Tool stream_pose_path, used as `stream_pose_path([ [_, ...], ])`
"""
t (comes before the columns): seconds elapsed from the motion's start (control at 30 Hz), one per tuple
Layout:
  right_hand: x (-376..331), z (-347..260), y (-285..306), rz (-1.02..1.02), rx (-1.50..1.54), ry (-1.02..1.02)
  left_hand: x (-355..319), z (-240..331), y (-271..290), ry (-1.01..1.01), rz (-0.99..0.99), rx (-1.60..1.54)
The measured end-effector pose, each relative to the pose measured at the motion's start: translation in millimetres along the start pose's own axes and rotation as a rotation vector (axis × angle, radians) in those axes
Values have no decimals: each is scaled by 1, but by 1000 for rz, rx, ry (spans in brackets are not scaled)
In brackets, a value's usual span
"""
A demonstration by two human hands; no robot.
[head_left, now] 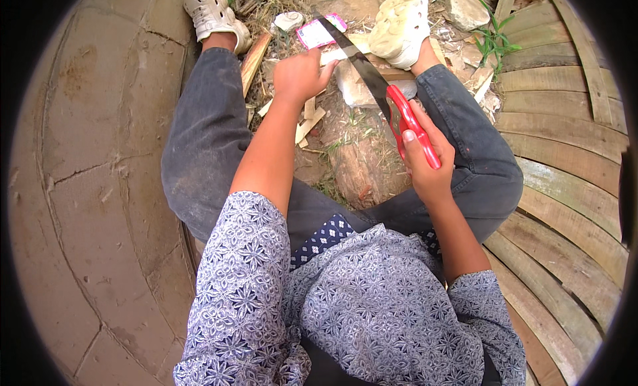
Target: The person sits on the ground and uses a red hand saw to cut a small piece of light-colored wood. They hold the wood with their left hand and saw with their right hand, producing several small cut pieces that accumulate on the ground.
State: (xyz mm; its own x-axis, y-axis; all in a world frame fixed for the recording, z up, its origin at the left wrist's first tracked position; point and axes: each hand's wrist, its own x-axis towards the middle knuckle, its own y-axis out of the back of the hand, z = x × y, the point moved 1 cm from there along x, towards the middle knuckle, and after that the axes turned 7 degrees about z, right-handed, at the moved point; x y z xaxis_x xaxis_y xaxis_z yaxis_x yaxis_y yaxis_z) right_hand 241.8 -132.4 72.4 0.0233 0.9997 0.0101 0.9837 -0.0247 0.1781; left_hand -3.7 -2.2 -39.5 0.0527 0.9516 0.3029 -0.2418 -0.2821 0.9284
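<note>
My right hand (430, 161) is wrapped round the red handle of a hand saw (369, 75). The dark blade slants away up and to the left. It crosses over a pale strip of wood (334, 55), but whether the teeth touch it I cannot tell. My left hand (300, 75) is closed on the near end of that strip, left of the blade. Toward its far end, the strip reaches the cream clog (401, 28) on my right foot. Beneath the strip lies a whitish block (355, 87).
A pink and white packet (321, 31) lies past my left hand. Wood offcuts (309, 123), shavings and stones (465, 8) litter the dirt. Wooden slats (565, 143) line the right side, a cracked brown surface (100, 180) the left. A second clog (214, 15) is at far left.
</note>
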Motion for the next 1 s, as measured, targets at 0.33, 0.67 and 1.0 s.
stream_pose_path([
  [0.33,-51,-20,29,12,-221,-13,1,-2,1,-34,-52,23],
  [0.67,3,-7,3,50,-205,119,-3,-1,1,-4,-82,16],
  [1.0,-10,-2,1,-23,-112,87,38,-27,-4,64,-470,-168],
])
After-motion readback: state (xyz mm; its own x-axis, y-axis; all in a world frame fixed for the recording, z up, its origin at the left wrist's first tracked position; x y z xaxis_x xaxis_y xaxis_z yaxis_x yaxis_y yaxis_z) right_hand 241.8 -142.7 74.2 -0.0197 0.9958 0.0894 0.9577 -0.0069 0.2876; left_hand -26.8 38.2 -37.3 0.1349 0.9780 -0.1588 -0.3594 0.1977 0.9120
